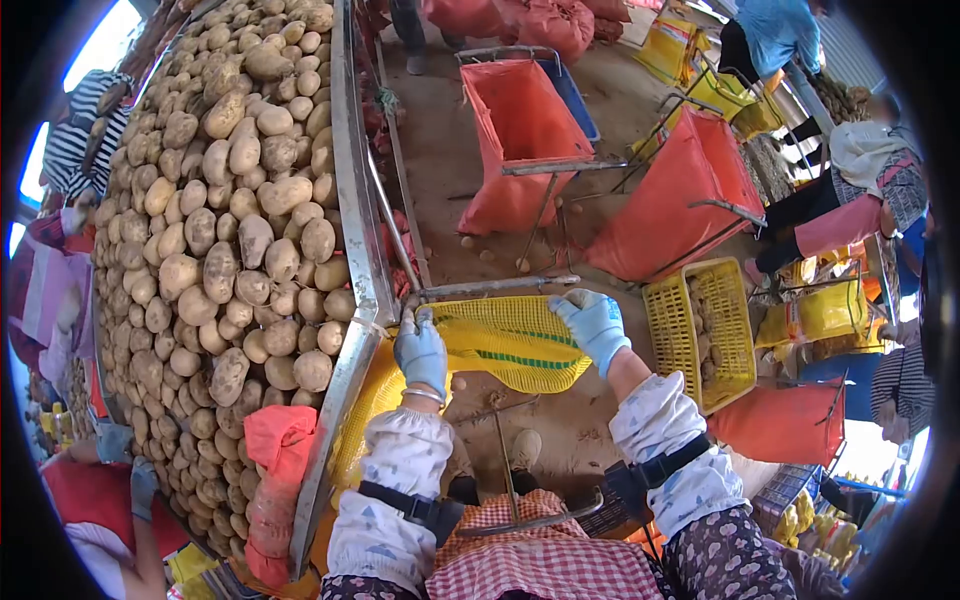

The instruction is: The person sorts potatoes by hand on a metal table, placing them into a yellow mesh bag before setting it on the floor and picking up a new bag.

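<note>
A yellow mesh bag (505, 335) with green stripes stretches between my two gloved hands, beside the metal-edged potato table. My left hand (420, 350), in a light blue glove, is closed on the bag's left part near the table's corner. On the other side my right hand (597, 325), gloved alike, grips the bag's upper right edge. A metal bar (500, 286) of a stand runs just beyond the bag's far edge. More yellow mesh (372, 400) hangs along the table edge by my left forearm.
Potatoes (220, 250) cover the table to the left, behind a metal rim (362, 200). Red bags on frames (490, 130) stand ahead. A yellow crate (690, 375) holding potatoes sits to the right. Several people work around; gloved co-worker's hands (143, 485) are at lower left.
</note>
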Demonstrator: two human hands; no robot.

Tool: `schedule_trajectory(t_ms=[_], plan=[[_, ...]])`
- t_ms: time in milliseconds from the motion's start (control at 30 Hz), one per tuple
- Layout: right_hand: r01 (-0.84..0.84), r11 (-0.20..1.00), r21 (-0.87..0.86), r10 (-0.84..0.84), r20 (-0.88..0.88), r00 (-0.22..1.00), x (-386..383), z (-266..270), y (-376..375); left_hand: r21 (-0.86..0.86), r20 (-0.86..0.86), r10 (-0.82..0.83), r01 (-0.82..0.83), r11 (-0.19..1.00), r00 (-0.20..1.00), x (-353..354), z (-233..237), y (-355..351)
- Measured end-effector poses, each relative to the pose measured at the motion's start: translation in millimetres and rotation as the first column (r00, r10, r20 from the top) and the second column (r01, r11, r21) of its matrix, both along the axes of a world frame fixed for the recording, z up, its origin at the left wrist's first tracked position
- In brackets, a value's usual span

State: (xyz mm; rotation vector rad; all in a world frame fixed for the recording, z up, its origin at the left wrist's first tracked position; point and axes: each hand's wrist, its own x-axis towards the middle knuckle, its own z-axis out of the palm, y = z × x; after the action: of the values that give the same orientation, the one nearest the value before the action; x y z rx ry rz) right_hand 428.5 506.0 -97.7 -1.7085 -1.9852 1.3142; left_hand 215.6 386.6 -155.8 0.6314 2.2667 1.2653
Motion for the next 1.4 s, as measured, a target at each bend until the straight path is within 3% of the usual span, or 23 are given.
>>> schedule_trajectory(t_ms=[67,133,200,233,300,367,467,500,533,600,633,733,800,867,900,1000,1133,1167,1200,1233,1333,1367,1400], plan=[[-0.011,0.999,0.041,0.008,0.072,0.997,-3.7,-1.1,2.7,0.235,0.126,0.104,-0.132,0.963,0.987,5.9,-3.3,15.4],[0.047,0.999,0.021,-0.047,0.03,0.998,-3.6,-9.9,4.3,0.218,-0.052,0.106,-0.092,0.972,0.993,1.4,-11.8,20.3],[0.049,0.999,-0.022,-0.049,0.021,0.999,2.6,-23.6,4.4,0.321,0.349,-0.062,-0.057,0.945,0.935,-2.8,-10.9,18.1],[0.058,0.996,-0.063,-0.058,0.011,0.998,8.0,-32.8,3.0,0.426,0.179,-0.128,0.04,0.904,0.976,-7.5,-27.6,18.0],[0.004,0.992,-0.122,-0.01,-0.043,0.999,27.5,-64.5,-4.0,0.372,0.358,-0.122,-0.021,0.928,0.926,-13.8,-47.7,10.3],[-0.095,0.978,-0.183,0.09,-0.032,0.995,44.2,-66.6,-19.0,0.155,0.734,0.073,-0.272,0.95,0.675,-5.0,-40.4,2.1],[-0.011,0.984,-0.18,-0.033,-0.239,0.97,59.2,-57.1,-28.6,0.262,0.821,-0.074,-0.257,0.93,0.566,-16.2,-64.4,-14.5],[0.116,0.969,-0.218,-0.196,-0.391,0.899,55.8,-49.9,-28.1,0.22,0.808,-0.076,-0.18,0.959,0.585,-3.8,1.2,-10.8],[0.125,0.968,-0.216,-0.202,-0.386,0.9,52.8,-43.6,-23.2,0.22,0.811,-0.081,-0.174,0.96,0.579,-0.1,10.3,-11.8],[0.115,0.991,0.067,-0.108,-0.102,0.989,42.6,-26.8,-6.4,0.293,0.748,-0.043,-0.271,0.917,0.662,4.1,21.5,-9.5],[0.148,0.973,0.175,-0.157,0.039,0.987,30.2,-3.4,-3.9,0.369,0.738,-0.182,-0.162,0.915,0.65,3.0,28.0,-15.7],[0.109,0.944,0.312,-0.171,0.179,0.969,2.2,39.8,4.8,0.363,0.669,-0.192,-0.091,0.927,0.718,0.6,16.8,-19.5],[0.062,0.973,0.221,-0.126,0.287,0.95,-3.0,37.5,13.6,0.35,0.684,-0.216,-0.055,0.935,0.696,-2.5,13.1,-23.5],[-0.12,0.941,0.315,-0.056,0.498,0.865,-9.2,19.1,12.7,0.326,0.83,-0.21,-0.144,0.934,0.517,-4.8,5.9,-23.2],[-0.26,0.954,0.149,0.112,0.627,0.771,-13.0,19.7,7.5,0.329,0.832,-0.215,-0.142,0.934,0.512,-6.6,4.7,-24.9],[-0.212,0.977,0.017,0.145,0.674,0.724,-7.0,-8.8,-37.5,0.376,0.883,-0.309,-0.14,0.916,0.353,-9.5,8.1,-36.6],[0.014,0.997,0.079,-0.043,0.381,0.924,24.1,-16.1,-72.9,0.374,0.753,-0.369,0.108,0.921,0.545,-18.4,-11.2,-69.5],[0.047,0.996,0.08,-0.067,0.265,0.962,32.9,-24.4,-80.1,0.227,0.398,-0.446,0.385,0.894,0.801,-20.5,-27.3,-79.3],[0.081,0.994,0.077,-0.092,0.144,0.985,39.3,-27.6,-86.6,-0.036,-0.035,-0.549,0.548,0.836,0.835,-22.2,-32.5,-85.1],[0.028,0.999,0.032,-0.034,0.189,0.981,42.4,-21.8,-92.6,-0.456,-0.073,-0.635,0.54,0.707,0.769,-12.1,28.6,-83.1],[-0.106,0.987,0.122,0.062,0.32,0.945,45.2,2.8,-110.0,-0.598,-0.334,-0.629,0.357,0.717,0.703,10.2,58.5,-97.7],[-0.159,0.984,0.08,0.119,0.367,0.923,43.4,16.9,-111.1,-0.513,-0.595,-0.644,0.39,0.765,0.481,9.0,45.1,-108.6],[-0.147,0.985,0.085,0.107,0.366,0.924,40.5,23.0,-110.9,-0.51,-0.598,-0.647,0.399,0.762,0.472,12.5,36.2,-111.3]])
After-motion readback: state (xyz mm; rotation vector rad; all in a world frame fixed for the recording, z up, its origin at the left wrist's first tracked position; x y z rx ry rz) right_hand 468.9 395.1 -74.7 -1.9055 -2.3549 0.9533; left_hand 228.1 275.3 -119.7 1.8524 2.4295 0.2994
